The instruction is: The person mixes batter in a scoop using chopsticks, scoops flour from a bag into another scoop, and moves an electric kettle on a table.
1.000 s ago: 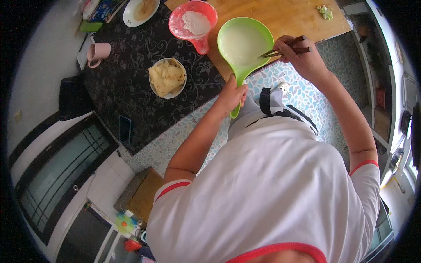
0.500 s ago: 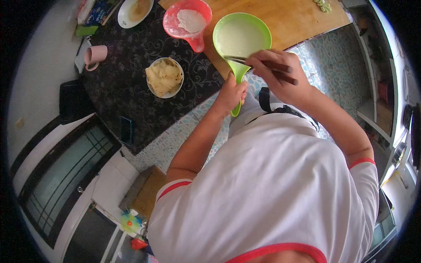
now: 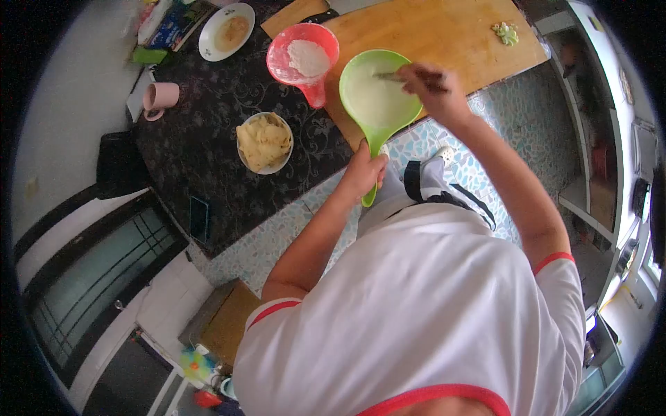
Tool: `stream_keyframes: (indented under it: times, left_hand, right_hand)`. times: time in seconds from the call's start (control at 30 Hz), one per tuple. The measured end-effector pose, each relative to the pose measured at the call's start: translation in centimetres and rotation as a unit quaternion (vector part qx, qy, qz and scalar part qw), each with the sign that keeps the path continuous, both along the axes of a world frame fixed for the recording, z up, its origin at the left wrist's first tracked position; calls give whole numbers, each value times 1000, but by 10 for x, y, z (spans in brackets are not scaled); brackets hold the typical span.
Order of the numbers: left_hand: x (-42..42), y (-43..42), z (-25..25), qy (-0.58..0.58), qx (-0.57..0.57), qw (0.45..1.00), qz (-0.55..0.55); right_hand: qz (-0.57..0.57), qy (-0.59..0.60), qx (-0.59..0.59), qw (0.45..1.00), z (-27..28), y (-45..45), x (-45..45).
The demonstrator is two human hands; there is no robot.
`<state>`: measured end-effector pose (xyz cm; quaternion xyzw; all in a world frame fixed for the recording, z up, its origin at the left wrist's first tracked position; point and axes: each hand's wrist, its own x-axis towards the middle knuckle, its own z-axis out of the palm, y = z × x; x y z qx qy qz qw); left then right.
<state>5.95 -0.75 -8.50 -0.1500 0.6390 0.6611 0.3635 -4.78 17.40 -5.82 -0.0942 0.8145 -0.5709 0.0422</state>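
My left hand (image 3: 363, 170) is wrapped round the handle of a green scoop (image 3: 375, 134) at the edge of the wooden board. A pale, smooth batter (image 3: 378, 102) fills much of its bowl. Above the bowl's right side, my right hand (image 3: 442, 98) grips a pair of chopsticks (image 3: 390, 76), dark at the held end. Their tips dip into the batter; the hand is a little blurred. Left of the green scoop stands a red scoop (image 3: 316, 92) with white flour (image 3: 309, 58) in it.
A wooden board (image 3: 444, 41) lies on the dark patterned table (image 3: 208, 139), with chopped green bits (image 3: 506, 33) and a knife (image 3: 321, 16). Also on the table are a bowl of pale yellow wrappers or sheets (image 3: 265, 142), a plate (image 3: 239, 50), a pink mug (image 3: 161, 96) and a phone (image 3: 199, 218).
My right hand has moved with the chopsticks from near the scoop's handle to over the bowl, tips now farther into the batter. The whole view has shifted slightly; my left hand keeps its hold.
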Motion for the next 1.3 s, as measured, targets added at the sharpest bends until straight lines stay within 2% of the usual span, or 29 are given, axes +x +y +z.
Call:
stream_keyframes:
  times: [0.03,0.17,0.2,0.3,0.37,0.4,0.5,0.53,0.63,0.67,0.77,0.8,0.9,0.93,1.03,1.07,1.17,1.2,1.3]
  left_hand:
    - [0,0,0,-7,-11,1000,1]
    - [1,-1,-6,3,26,1000,7]
    - [0,-1,-3,0,29,1000,8]
    - [0,1,-3,-5,35,999,4]
    - [-1,0,-4,-7,37,999,2]
    - [-1,0,-3,-7,38,999,2]
    - [-1,-1,1,-8,36,999,4]
    - [-1,-1,2,-7,36,999,5]
    - [0,-2,-5,-1,39,999,-1]
    - [-1,-3,-5,-6,39,999,2]
    - [0,-3,-4,-10,45,999,0]
    - [0,-4,-8,-2,49,999,-6]
    - [0,-4,-8,-3,50,999,-7]
    - [0,-5,-6,-9,49,999,-4]
    - [0,-4,-5,-13,46,999,5]
    - [1,-4,-5,-9,48,999,4]
    - [-1,-3,-6,4,55,998,2]
    - [-1,-4,-6,6,59,998,3]
    - [-1,-2,-4,-5,55,998,17]
  right_hand:
    - [35,-29,-40,998,6,-10,9]
    - [-24,-174,41,984,33,10,11]
    - [-76,-153,52,984,28,17,2]
    - [-60,-44,-55,996,21,4,-7]
    - [49,-91,-3,995,18,3,-1]
    - [36,-135,39,990,32,2,4]
    - [-86,-144,9,986,22,20,-13]
    - [-100,-130,-39,986,19,17,-15]
    - [37,-169,-7,985,27,2,-1]
    - [22,-203,29,979,41,0,4]
    - [-60,-160,23,985,26,27,-15]
    - [-83,-133,-20,987,21,19,-17]
    - [64,-159,-8,985,22,0,-1]
    - [61,-189,2,980,35,-3,5]
    - [-32,-216,45,975,24,26,-17]
    - [-66,-152,-17,986,18,27,-18]
    - [32,-140,-68,987,22,3,-2]
    - [62,-165,-14,984,32,4,5]
    - [-62,-200,10,978,30,31,-10]
